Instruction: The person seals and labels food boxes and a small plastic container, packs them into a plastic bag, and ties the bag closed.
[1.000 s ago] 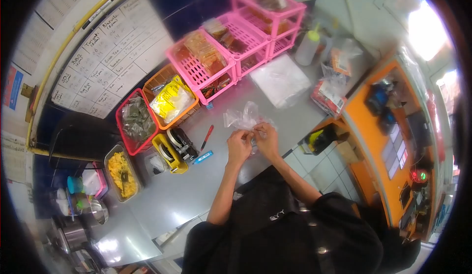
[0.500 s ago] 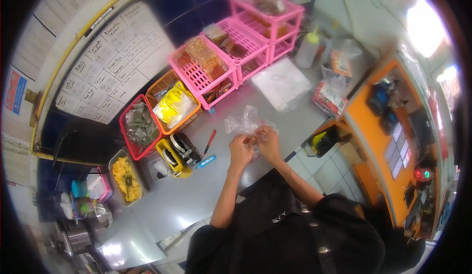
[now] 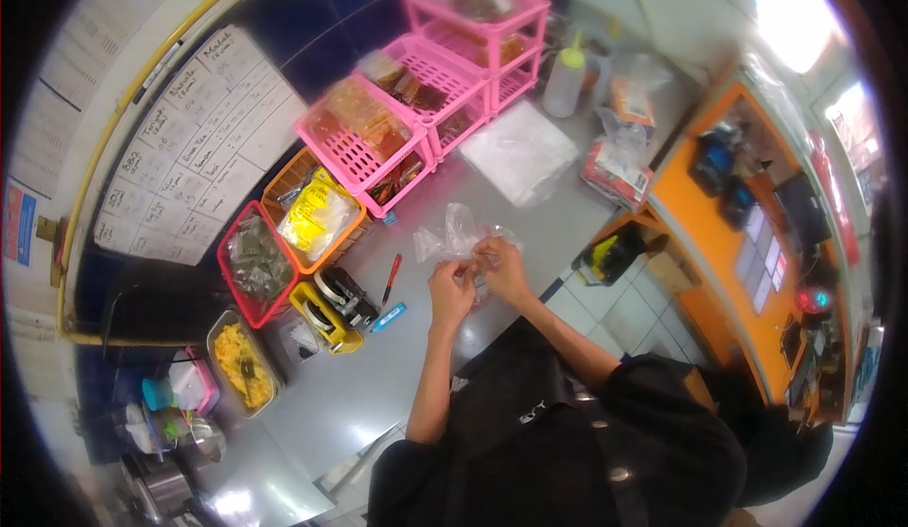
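Observation:
Both of my hands meet over the metal counter (image 3: 397,376), close to its front edge. A clear plastic bag (image 3: 461,227) is between them, its crumpled part standing up beyond my fingers. My left hand (image 3: 451,288) pinches the bag from the left side. My right hand (image 3: 499,267) pinches it from the right, fingertips almost touching those of the left. What the bag contains is hard to make out below my hands. To the left of them lie a red pen (image 3: 392,279) and a light-blue marker-like stick (image 3: 389,317).
Pink stacking racks (image 3: 378,153) with packets stand at the back. Left are an orange basket (image 3: 326,254), a red basket (image 3: 227,276), tape dispensers (image 3: 326,324) and a tray of yellow food (image 3: 270,396). White plastic sheets (image 3: 520,153) and a squeeze bottle (image 3: 565,87) stand behind right.
The camera view has turned slightly, so the surroundings shift left in the picture. My hands keep their pinching hold on the plastic bag, with barely any change in their pose.

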Demonstrator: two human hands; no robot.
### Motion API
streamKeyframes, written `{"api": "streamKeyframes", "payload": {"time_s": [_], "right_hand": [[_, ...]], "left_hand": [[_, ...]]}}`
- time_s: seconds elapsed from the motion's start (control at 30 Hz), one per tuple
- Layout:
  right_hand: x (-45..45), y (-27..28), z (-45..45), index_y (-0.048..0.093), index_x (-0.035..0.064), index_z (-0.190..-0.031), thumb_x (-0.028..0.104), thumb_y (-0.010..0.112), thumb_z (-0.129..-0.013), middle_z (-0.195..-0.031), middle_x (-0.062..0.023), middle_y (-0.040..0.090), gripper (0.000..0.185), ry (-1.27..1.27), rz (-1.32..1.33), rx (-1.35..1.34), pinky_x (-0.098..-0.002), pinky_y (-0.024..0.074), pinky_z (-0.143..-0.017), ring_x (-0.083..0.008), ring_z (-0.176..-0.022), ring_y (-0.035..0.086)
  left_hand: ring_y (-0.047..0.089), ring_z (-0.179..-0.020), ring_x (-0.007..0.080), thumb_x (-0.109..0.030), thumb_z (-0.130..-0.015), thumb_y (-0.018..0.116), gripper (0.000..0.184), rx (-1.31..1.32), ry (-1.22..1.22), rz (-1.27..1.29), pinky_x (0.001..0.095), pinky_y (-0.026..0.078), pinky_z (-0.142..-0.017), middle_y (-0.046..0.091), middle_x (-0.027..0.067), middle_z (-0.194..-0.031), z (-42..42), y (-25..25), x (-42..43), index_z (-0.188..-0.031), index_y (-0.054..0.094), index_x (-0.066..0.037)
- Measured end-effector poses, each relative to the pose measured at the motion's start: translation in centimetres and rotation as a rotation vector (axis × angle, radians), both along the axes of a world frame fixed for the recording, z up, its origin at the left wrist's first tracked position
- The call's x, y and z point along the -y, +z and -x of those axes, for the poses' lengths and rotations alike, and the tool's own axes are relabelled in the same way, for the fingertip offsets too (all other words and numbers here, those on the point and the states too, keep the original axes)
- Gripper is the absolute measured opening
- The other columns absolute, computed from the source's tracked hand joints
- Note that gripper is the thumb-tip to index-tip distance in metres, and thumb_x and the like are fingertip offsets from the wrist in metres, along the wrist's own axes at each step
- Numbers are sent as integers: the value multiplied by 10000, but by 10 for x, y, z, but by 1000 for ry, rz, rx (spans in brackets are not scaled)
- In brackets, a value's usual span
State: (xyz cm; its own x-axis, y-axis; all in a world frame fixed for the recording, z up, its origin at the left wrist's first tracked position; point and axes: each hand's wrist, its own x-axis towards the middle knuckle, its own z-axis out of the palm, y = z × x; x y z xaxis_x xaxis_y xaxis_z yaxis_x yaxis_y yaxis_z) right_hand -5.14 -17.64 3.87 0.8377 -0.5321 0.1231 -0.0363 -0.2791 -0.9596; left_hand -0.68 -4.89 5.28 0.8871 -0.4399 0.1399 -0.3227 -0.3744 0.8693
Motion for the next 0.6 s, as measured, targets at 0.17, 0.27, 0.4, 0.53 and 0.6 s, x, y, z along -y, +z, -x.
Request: {"api": "streamKeyframes", "payload": {"time_s": [0.17, 0.27, 0.4, 0.53, 0.6], "right_hand": [[-1, -8, -1, 661, -6, -896, -55, 667, -782, -896, -142, 638, 124, -30, -41, 19, -345, 535, -795, -280, -870, 707], [-2, -4, -1, 660, -10, -896, -61, 661, -785, -908, -136, 636, 122, -27, -57, 28, -344, 536, -792, -272, -876, 706], [-1, -3, -1, 654, -18, -895, -66, 650, -795, -928, -136, 630, 112, -15, -47, 62, -341, 540, -787, -264, -863, 711], [4, -3, -1, 659, 5, -890, -35, 646, -799, -882, -107, 671, 101, 37, -16, 38, -381, 517, -820, -272, -890, 669], [7, 0, -1, 662, 13, -890, -19, 648, -798, -860, -94, 684, 99, 41, 66, 13, -397, 505, -834, -278, -902, 648]], "left_hand": [[615, -798, 260, -144, -822, 697, 103, -24, 25, -1, 402, 475, -780, 676, 104, -816, 2, 6, 1, -837, 708, -42], [603, -830, 246, -181, -832, 689, 124, -43, 20, -31, 408, 442, -818, 668, 90, -819, 2, 4, 2, -839, 710, -59], [592, -863, 231, -198, -839, 679, 123, -63, 30, -37, 401, 407, -848, 654, 67, -825, 2, -2, 3, -849, 711, -79], [589, -858, 228, -175, -838, 675, 104, -56, 55, 3, 397, 404, -844, 649, 62, -814, 3, -4, 5, -853, 706, -77], [591, -858, 226, -170, -841, 672, 100, -50, 79, -18, 398, 404, -843, 651, 62, -813, 4, -5, 6, -847, 703, -76]]}}
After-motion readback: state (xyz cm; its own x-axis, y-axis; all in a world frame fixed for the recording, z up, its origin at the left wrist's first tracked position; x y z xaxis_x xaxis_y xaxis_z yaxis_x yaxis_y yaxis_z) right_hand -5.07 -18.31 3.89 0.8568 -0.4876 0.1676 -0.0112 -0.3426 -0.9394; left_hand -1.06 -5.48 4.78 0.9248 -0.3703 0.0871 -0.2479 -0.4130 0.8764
